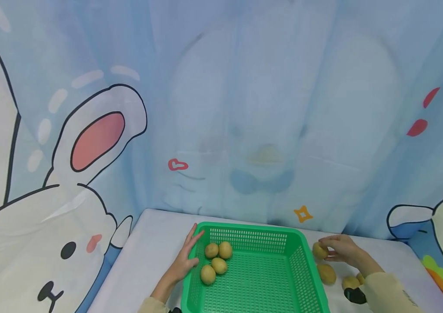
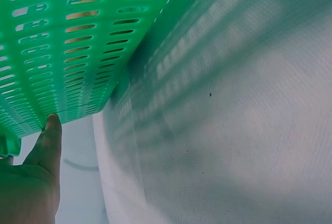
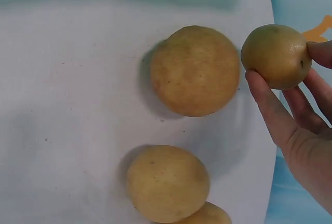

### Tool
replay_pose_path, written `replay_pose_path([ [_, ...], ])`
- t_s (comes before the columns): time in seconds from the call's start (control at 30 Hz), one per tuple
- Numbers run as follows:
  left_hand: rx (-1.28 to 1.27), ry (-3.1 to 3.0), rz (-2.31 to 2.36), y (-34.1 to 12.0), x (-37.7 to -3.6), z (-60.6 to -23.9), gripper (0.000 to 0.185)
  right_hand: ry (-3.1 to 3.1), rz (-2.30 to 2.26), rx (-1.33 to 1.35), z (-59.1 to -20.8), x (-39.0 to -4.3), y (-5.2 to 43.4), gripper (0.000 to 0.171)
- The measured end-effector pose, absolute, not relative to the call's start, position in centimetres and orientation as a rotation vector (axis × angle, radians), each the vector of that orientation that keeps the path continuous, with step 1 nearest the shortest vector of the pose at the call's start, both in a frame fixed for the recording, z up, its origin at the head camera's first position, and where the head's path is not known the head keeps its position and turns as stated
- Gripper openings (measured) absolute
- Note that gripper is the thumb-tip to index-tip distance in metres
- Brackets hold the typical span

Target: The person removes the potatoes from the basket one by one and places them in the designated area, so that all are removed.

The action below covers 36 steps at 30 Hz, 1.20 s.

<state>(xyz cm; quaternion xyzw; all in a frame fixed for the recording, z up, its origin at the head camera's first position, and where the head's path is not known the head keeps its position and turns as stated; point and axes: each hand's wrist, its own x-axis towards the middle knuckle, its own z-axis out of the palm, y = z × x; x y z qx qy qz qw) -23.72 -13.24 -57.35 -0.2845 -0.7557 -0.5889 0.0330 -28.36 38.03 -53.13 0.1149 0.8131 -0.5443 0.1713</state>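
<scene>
A green slotted basket (image 1: 297, 261) stands on the white table (image 1: 151, 261) with several yellow-brown potatoes (image 1: 216, 257) in its left half. My left hand (image 1: 190, 253) lies with straight fingers against the basket's left wall (image 2: 62, 53), the thumb (image 2: 49, 141) beside the slots. Right of the basket, my right hand (image 1: 326, 250) pinches a small potato (image 1: 318, 251) just above the table; in the right wrist view its fingers (image 3: 270, 105) curl round that potato (image 3: 276, 55). Three more potatoes lie loose near this hand: a large one (image 3: 194, 71), a second (image 3: 167, 182) and a third (image 3: 207, 216) partly cut off.
A light blue cartoon curtain (image 1: 244, 108) with rabbit drawings hangs close behind the table. The table's left edge (image 1: 123, 261) and right edge (image 1: 421, 265) fall away to the curtain. Bare tabletop (image 2: 233, 130) lies left of the basket.
</scene>
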Motion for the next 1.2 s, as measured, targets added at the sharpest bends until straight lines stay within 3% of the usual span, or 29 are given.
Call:
replay_pose_path([
  [0.27, -0.906, -2.332, -1.792, -13.3, -23.7, -57.2, 0.08, 2.301, -1.468, 0.358, -54.2, -28.4, 38.2, 0.032],
  [0.7, -0.872, -2.311, -1.783, -13.0, -23.9, -57.3, 0.08, 2.361, -1.335, 0.262, -53.6, -28.5, 38.0, 0.046],
  [1.2, -0.893, -2.31, -1.847, -13.4, -23.8, -57.2, 0.083, 2.545, -1.297, -0.024, -47.2, -27.6, 33.8, 0.049],
])
